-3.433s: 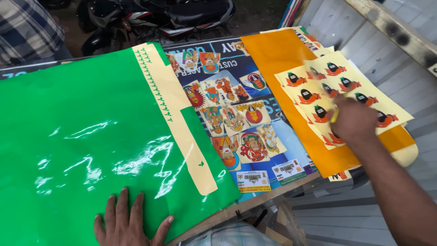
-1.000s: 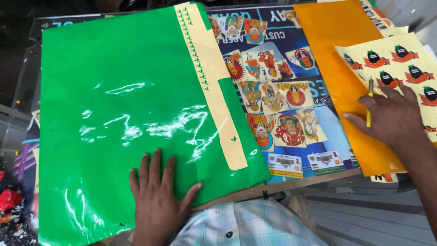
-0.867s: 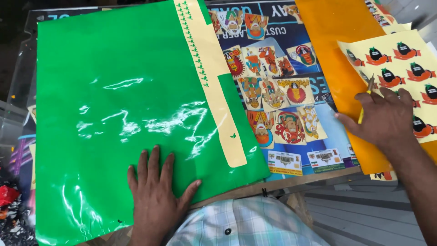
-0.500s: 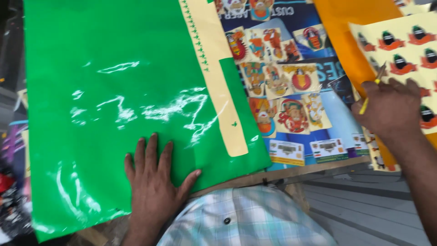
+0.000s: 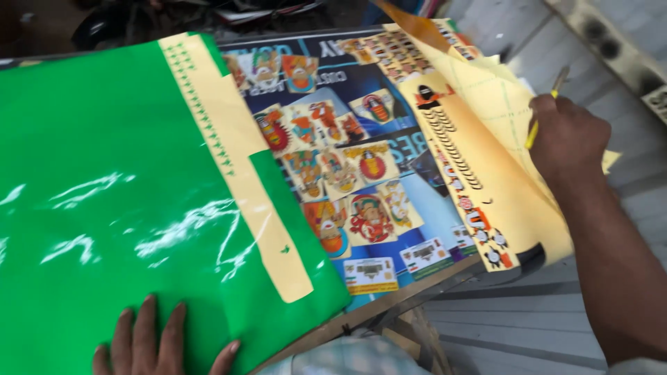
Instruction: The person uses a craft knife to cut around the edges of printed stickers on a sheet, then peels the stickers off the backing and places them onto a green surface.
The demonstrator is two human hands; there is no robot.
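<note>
My left hand [image 5: 156, 344] lies flat with spread fingers on the near edge of a glossy green vinyl sheet [image 5: 104, 201] that has a cream backing strip [image 5: 233, 160] along its right side. My right hand [image 5: 566, 139] grips a thin yellow tool [image 5: 545, 107] and the lifted edge of a cream sticker sheet [image 5: 479, 160]. That sheet is turned up and shows small black and orange decals. Its orange face [image 5: 417, 24] shows only at the top.
A blue poster [image 5: 347, 167] covered with colourful picture stickers lies on the table between the two sheets. The table's wooden front edge [image 5: 389, 305] runs diagonally. Grey planks [image 5: 507, 319] lie below right; dark parked vehicles [image 5: 139, 14] stand beyond the table.
My right hand has lifted and turned over the orange and yellow sheets, baring the cream underside with decals. My left hand stays pressed on the green sheet; the view has shifted.
</note>
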